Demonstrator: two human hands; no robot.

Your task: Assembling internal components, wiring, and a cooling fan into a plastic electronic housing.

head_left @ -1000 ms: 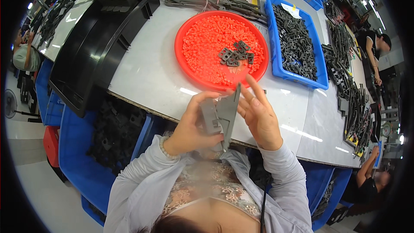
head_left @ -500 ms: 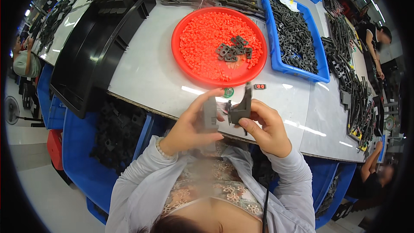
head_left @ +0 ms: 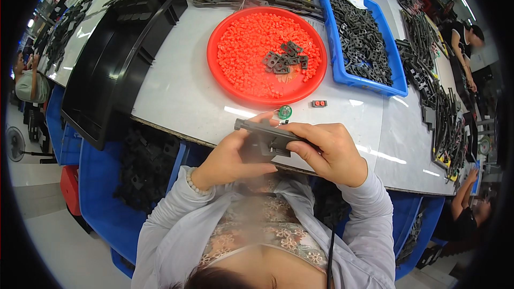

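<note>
In front of my chest, my right hand (head_left: 334, 155) pinches a long dark grey plastic part (head_left: 281, 135) between thumb and fingers. The part lies nearly level, its far end reaching over to my left hand. My left hand (head_left: 225, 163) is curved around a grey blocky plastic part (head_left: 251, 151), partly hidden under the long one; the two pieces overlap and look to be touching. Just beyond my fingertips lies a small round green piece (head_left: 285, 112). A small dark block with two red inserts (head_left: 319, 104) rests on the table to its right.
A round red tray (head_left: 211, 59) holds many small orange-red pieces and several dark parts. To its right stands a blue bin (head_left: 400, 83) of black parts; a large black bin (head_left: 115, 69) stands left. Blue bins (head_left: 99, 182) sit below the table edge. Other people work at both sides.
My right hand has turned its part from upright to nearly level and brought it left over the part in my left hand. The view has shifted slightly.
</note>
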